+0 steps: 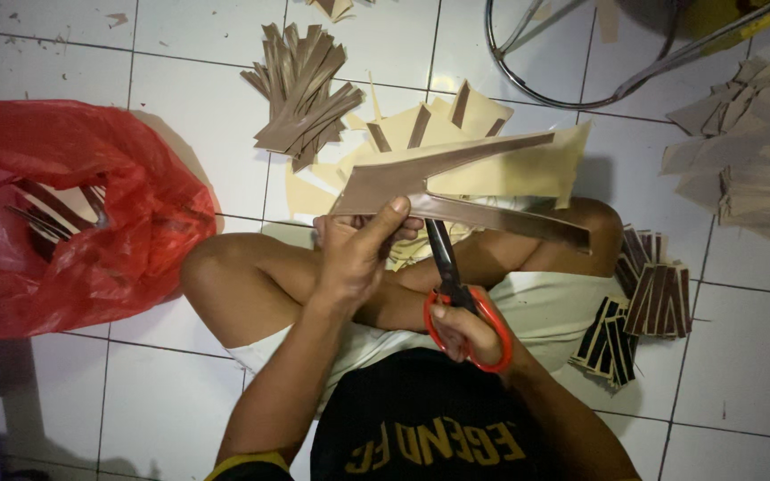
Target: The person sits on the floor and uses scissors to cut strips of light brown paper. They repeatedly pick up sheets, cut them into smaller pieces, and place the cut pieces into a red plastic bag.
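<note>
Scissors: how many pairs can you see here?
1. The red-handled scissors are in the right hand, blades cutting the brown sheet held by the left hand. Others may be hidden.

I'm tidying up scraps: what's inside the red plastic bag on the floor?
Through the opening of the red plastic bag, a few thin brown strips show, like the pile of cut strips nearby. The crumpled plastic hides whatever lies deeper.

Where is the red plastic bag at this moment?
In the head view, the red plastic bag lies on the white tiled floor at the left edge, beside the person's knee.
</note>
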Demonstrator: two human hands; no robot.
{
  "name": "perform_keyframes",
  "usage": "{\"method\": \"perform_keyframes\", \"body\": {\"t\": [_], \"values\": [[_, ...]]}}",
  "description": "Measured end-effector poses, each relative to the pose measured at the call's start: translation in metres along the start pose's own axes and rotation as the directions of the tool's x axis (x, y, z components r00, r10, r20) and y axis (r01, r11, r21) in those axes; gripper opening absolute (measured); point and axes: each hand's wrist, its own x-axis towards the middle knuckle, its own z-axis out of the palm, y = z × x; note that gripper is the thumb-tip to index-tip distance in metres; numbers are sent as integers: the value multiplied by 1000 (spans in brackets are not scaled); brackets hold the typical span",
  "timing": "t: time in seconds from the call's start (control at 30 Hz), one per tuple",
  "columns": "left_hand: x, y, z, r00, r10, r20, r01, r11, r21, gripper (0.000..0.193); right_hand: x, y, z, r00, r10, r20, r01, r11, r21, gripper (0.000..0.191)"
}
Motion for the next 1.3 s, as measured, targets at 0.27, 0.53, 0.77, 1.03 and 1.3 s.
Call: {"method": "perform_keyframes", "body": {"t": [0.27, 0.53, 0.77, 1.03, 1.3], "values": [[-5, -14, 0, 999, 5, -41, -10, 994, -110, 20, -1, -2, -2, 1000, -18, -18, 18, 1000, -14, 29], [-10, -20, 2, 1000, 27, -8, -27, 999, -31, 20, 1, 1, -8, 999, 37, 12, -38, 995, 96, 30], [-15, -24, 5, 999, -22, -34, 21, 1000, -5, 33, 1, 2, -9, 1000, 1, 1, -1, 993, 119, 31], [-3, 38, -42, 972, -32, 232, -45, 947, 318, 55, -19, -23, -27, 988, 66, -137, -124, 873, -471, 31], [6, 49, -22, 945, -249, 212, -19, 606, 795, 31, -17, -26, -24, 995, -94, 40, 96, 729, -677, 21]]}}
